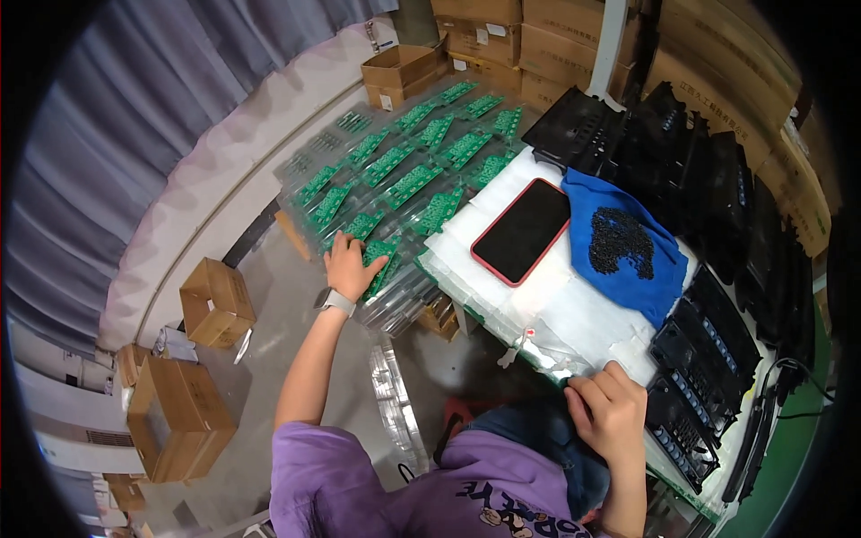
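My left hand reaches out to the left, fingers spread over the near corner of the clear plastic trays. Its thumb and fingertips are at a green circuit board, one of several lying in rows in those trays. My right hand is curled at the near edge of the white-covered table, thumb against the fingers. Whatever it may hold is hidden. Just to its right lie black plastic housings with rows of small bluish parts.
A phone in a red case and a blue cloth bearing a heap of small black pieces lie on the table. More black housings line its far and right sides. Cardboard boxes stand on the floor at left; others are stacked behind.
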A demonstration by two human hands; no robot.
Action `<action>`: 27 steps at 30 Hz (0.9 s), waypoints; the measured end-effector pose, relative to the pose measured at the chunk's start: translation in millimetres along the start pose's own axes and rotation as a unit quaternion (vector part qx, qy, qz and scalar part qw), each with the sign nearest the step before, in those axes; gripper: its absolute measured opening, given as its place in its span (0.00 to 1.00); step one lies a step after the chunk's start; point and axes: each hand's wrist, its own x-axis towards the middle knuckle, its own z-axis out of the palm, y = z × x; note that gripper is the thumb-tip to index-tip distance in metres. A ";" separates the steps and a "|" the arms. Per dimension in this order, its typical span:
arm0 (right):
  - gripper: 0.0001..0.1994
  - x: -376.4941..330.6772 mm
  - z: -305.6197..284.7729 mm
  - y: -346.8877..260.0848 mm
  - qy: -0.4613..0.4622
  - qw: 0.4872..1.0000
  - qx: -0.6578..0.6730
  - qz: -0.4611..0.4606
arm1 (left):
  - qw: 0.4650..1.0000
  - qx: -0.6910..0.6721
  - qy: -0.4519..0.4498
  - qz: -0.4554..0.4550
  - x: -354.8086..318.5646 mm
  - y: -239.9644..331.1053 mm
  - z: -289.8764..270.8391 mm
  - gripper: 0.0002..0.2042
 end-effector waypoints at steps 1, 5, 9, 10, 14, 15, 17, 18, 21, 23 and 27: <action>0.07 1.7 2.1 0.5 0.002 1.000 0.004 0.008 | 1.000 -0.004 0.007 0.006 0.5 1.1 -2.1 0.30; 0.06 7.6 8.6 3.4 0.001 1.000 0.009 0.022 | 0.996 -0.039 0.050 0.062 -2.3 3.2 7.6 0.27; 0.05 18.0 13.6 4.0 0.014 1.000 0.012 0.022 | 0.993 -0.058 0.075 0.076 -1.1 -2.3 9.7 0.22; 0.05 20.8 14.6 2.8 0.020 0.999 0.012 0.023 | 0.983 -0.117 0.097 0.100 1.5 -8.0 12.1 0.20; 0.05 19.1 19.2 10.0 0.027 0.999 0.016 0.039 | 0.964 -0.249 0.091 -0.029 39.4 6.6 -27.9 0.17; 0.05 19.3 20.1 8.2 0.034 0.999 0.024 0.036 | 0.970 -0.217 0.107 -0.008 57.5 -17.1 -24.0 0.17; 0.05 18.9 21.1 8.1 0.044 0.998 0.029 0.036 | 0.986 -0.154 0.056 0.011 76.0 -28.7 -28.8 0.17; 0.05 17.8 21.3 9.4 0.042 0.998 0.030 0.034 | 0.986 -0.153 0.056 0.015 81.0 -33.7 -18.6 0.17; 0.05 19.7 22.7 8.5 0.049 0.998 0.038 0.032 | 0.997 -0.054 -0.040 0.048 87.1 -54.3 2.2 0.18; 0.05 17.5 23.1 10.1 0.048 0.997 0.036 0.045 | 0.994 -0.095 -0.052 0.032 82.3 -39.1 3.1 0.18; 0.06 19.4 23.9 11.0 0.049 0.998 0.019 0.041 | 0.985 -0.166 -0.039 0.037 86.9 -39.6 10.4 0.20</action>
